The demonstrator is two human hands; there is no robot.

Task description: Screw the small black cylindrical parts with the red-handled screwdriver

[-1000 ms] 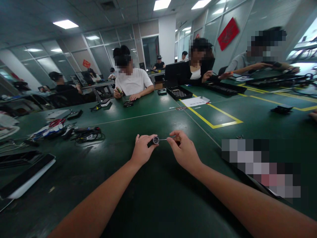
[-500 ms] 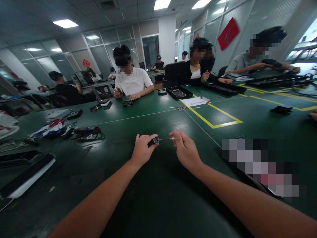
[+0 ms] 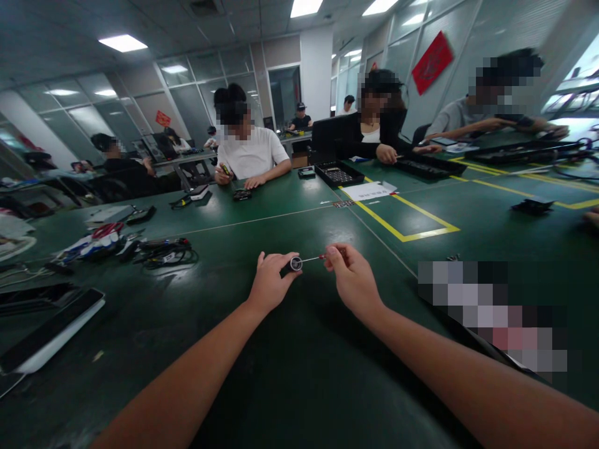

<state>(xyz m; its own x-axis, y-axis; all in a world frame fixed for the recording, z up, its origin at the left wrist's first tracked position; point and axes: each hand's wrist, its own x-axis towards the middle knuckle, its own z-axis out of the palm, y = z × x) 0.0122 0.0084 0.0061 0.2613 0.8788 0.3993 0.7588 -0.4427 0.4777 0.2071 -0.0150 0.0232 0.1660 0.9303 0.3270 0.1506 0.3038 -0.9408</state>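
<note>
Head-worn view, close above green table (image 3: 290, 386), facing forward and down (wide).

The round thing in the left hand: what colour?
The round thing is black with a silvery rim; head view.

Your bare left forearm (image 3: 196, 371) and right forearm (image 3: 449, 368) extend from lower left and lower right, converging toward the centre, with the grips level and apart. Your left grip (image 3: 271, 280), its back uppermost, is closed, index finger and thumb directed to the right. Your right grip (image 3: 353, 277) is pinched, the thumb laid against curled fingers and pointing inward.
</note>
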